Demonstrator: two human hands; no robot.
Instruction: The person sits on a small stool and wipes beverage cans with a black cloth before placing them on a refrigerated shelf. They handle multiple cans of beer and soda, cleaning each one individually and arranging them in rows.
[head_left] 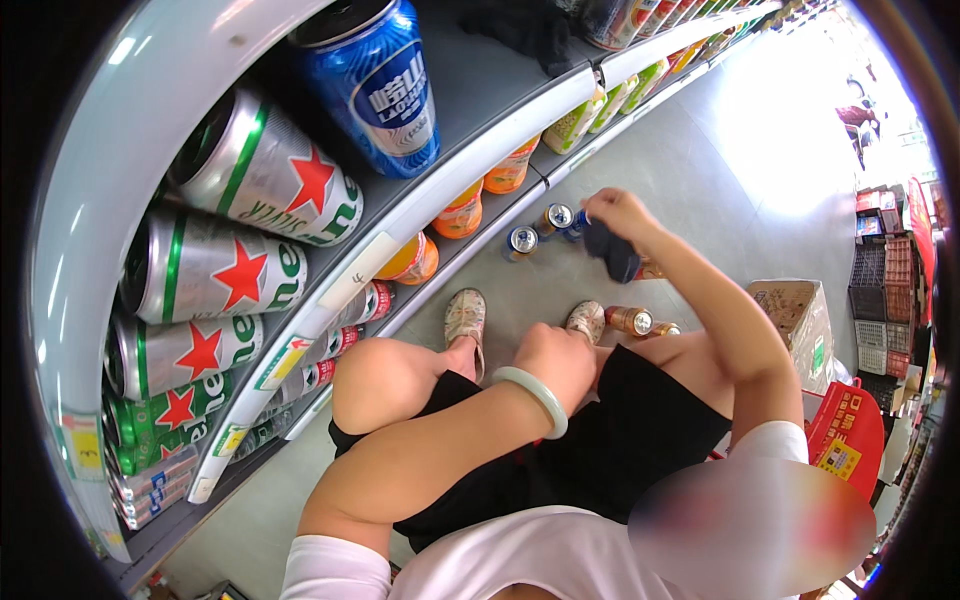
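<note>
My right hand [622,217] is out over the floor, its fingers closed on a dark cloth [612,252] that hangs down. Next to it, several blue cans stand on the floor: one can [522,242] nearest the shelf, another can [556,218], and a third can [577,226] partly covered by the hand and cloth. My left hand [556,365], with a pale bangle [540,400] at the wrist, is curled in front of my lap; whatever its fingers hold, if anything, is hidden. Gold and red cans [630,320] lie or stand beside my right shoe [586,320].
A store shelf [480,90] runs along my left, with silver and green beer cans [240,275], a blue can [375,90] and orange bottles [460,212]. Another dark cloth [520,30] lies on it. An open cardboard box [800,320] and stacked crates [868,275] stand right.
</note>
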